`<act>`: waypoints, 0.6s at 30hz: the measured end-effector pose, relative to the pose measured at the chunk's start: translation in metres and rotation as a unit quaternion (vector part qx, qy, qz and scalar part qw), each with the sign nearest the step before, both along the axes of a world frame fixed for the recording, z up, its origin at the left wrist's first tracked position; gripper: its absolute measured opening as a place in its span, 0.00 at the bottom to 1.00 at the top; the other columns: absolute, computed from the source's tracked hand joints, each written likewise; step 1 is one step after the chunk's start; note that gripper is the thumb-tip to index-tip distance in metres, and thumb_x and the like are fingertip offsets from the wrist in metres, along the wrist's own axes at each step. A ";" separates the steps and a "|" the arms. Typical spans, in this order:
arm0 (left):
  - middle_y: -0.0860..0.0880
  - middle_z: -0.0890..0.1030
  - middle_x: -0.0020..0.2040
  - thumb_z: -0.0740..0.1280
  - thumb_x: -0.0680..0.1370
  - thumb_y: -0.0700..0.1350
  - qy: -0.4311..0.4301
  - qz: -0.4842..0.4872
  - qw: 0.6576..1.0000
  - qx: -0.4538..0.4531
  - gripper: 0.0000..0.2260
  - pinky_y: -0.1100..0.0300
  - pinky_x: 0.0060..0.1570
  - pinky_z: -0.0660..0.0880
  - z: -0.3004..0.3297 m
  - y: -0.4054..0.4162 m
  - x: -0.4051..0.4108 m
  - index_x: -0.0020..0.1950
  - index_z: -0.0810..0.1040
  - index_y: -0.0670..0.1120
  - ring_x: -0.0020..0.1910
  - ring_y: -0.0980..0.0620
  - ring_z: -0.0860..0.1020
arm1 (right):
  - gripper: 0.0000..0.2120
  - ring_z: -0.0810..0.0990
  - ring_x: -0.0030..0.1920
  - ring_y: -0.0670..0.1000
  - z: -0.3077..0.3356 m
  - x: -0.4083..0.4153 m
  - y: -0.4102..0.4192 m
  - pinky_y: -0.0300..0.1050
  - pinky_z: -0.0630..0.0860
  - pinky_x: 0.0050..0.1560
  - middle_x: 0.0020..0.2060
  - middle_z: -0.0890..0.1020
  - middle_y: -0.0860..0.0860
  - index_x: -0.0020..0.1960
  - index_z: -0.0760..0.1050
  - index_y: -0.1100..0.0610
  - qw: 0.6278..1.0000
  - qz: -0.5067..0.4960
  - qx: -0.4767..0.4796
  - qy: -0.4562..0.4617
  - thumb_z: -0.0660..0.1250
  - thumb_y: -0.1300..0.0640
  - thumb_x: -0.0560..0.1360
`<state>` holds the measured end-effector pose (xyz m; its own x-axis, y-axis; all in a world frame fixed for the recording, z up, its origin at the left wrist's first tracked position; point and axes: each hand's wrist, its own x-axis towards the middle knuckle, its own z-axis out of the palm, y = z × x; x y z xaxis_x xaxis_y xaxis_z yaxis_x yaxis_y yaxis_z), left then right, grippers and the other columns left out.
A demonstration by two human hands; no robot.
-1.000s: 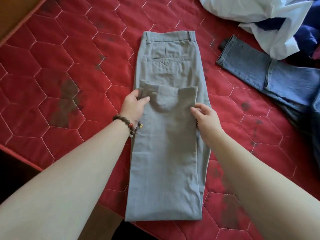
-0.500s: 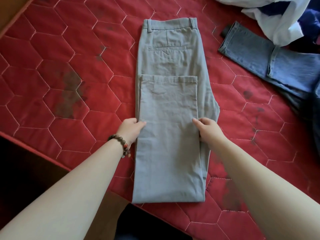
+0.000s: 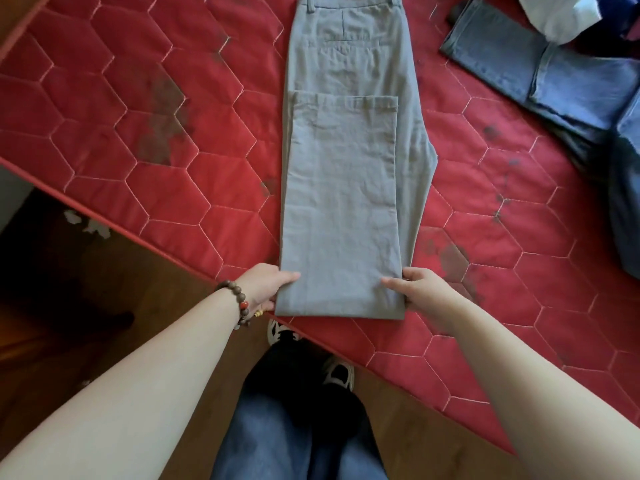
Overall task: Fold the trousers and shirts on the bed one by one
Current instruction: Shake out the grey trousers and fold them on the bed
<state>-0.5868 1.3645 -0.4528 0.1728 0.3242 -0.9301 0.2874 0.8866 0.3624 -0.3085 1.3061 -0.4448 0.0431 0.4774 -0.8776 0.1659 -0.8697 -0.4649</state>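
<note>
Grey cotton trousers (image 3: 346, 174) lying lengthwise up the centre of the frame on a red quilted mattress (image 3: 156, 140) with hexagon stitching — legs doubled back, hems ending below the back pocket. Left hand (image 3: 266, 285) pinching the lower left corner of the fold, thumb on top; beaded wooden bracelet (image 3: 239, 303) at the wrist. Right hand (image 3: 415, 292) gripping the lower right corner likewise. Blue denim jeans (image 3: 554, 81) spread at upper right, white cloth (image 3: 557, 15) above them.
</note>
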 end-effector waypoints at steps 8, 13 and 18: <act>0.41 0.82 0.40 0.66 0.78 0.50 0.141 -0.144 0.962 0.185 0.15 0.51 0.43 0.77 -0.008 -0.031 -0.005 0.43 0.78 0.38 0.41 0.41 0.80 | 0.10 0.76 0.36 0.52 -0.006 -0.014 -0.032 0.42 0.70 0.33 0.31 0.76 0.48 0.36 0.74 0.53 0.968 0.105 0.097 -0.208 0.70 0.52 0.74; 0.45 0.76 0.52 0.68 0.74 0.45 0.385 -0.173 0.754 0.503 0.11 0.51 0.50 0.73 0.006 -0.050 0.035 0.55 0.74 0.45 0.51 0.46 0.75 | 0.13 0.75 0.54 0.60 -0.002 -0.051 -0.035 0.51 0.73 0.50 0.52 0.77 0.58 0.55 0.75 0.61 0.838 0.111 0.266 -0.463 0.69 0.58 0.73; 0.43 0.55 0.78 0.48 0.81 0.42 0.289 -0.415 0.679 0.531 0.24 0.51 0.76 0.47 -0.026 -0.059 0.078 0.77 0.52 0.41 0.77 0.47 0.51 | 0.25 0.58 0.75 0.59 -0.033 -0.098 -0.023 0.57 0.54 0.75 0.73 0.64 0.60 0.74 0.62 0.64 0.764 0.341 0.373 -0.401 0.60 0.61 0.78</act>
<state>-0.5086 1.3058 -0.4788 0.4122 0.8797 -0.2371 0.8952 -0.3427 0.2849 -0.4060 1.2836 -0.4774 -0.0576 0.9835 -0.1713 0.9537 0.0035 -0.3007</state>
